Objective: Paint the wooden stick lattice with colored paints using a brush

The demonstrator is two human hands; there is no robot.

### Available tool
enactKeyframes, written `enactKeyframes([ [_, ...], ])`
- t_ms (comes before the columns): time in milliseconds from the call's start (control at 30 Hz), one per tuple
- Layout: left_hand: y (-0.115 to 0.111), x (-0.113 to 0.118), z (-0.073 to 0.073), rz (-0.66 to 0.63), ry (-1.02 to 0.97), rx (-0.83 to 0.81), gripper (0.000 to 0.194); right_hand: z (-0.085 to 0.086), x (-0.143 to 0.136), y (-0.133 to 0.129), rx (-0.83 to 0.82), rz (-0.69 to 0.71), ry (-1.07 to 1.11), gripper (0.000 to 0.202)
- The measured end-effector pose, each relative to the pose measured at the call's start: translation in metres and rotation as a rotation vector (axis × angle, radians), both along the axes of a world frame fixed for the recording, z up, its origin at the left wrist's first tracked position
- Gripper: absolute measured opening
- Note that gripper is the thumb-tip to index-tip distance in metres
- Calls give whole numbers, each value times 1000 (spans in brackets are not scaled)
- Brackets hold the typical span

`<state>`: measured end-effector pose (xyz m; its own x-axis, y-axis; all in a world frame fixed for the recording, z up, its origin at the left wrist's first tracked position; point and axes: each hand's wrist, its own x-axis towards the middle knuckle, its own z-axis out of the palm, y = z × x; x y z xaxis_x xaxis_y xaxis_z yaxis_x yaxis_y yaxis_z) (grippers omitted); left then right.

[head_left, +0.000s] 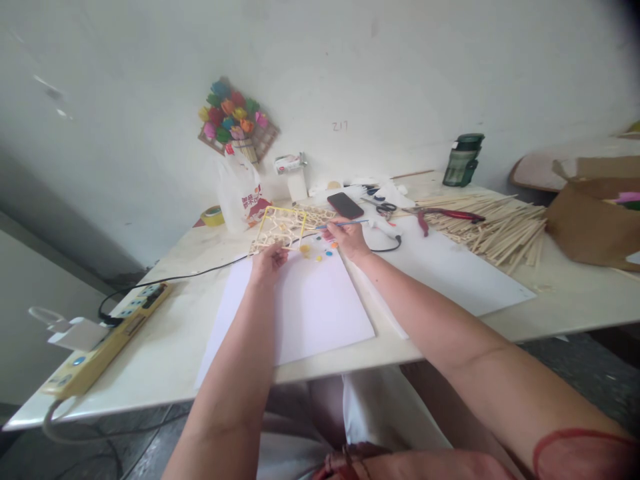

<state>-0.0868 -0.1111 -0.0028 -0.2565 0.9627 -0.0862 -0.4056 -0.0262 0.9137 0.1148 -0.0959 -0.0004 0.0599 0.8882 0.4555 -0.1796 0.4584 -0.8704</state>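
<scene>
My left hand (pixel 270 264) is closed on the near edge of a wooden lattice frame (pixel 280 233) made of thin sticks, part of it painted yellow. Between the fingers of my right hand (pixel 347 240) is a thin blue paintbrush (pixel 356 225), its tip pointing left toward the yellow stick at the lattice's right side. Whether the tip touches the stick I cannot tell. Below the lattice, dabs of paint (pixel 329 253) in yellow, blue and orange lie on white paper (pixel 320 307).
A phone (pixel 345 205), scissors (pixel 384 208), red-handled pliers (pixel 450 215) and a glue gun (pixel 383 230) lie behind my right hand. Many thin sticks (pixel 495 230) are piled at right beside a paper bag (pixel 590 220). At left are a power strip (pixel 115 337) with a black cable and a plastic bag (pixel 237 190).
</scene>
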Motion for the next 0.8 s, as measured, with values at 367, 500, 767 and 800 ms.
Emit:
enactKeyframes([
  [367,3,-2,-2,-1,-1,0,15,4,0,-3,-23,91,17,34],
  [500,3,-3,-3,-10,19,6,12,3,1,-2,-5,33,60,33],
  [767,2,-2,-4,21,93,64,15,2,0,0,-22,95,-18,34],
  [800,2,-1,-4,23,103,70,14,2,0,0,-26,97,-18,34],
])
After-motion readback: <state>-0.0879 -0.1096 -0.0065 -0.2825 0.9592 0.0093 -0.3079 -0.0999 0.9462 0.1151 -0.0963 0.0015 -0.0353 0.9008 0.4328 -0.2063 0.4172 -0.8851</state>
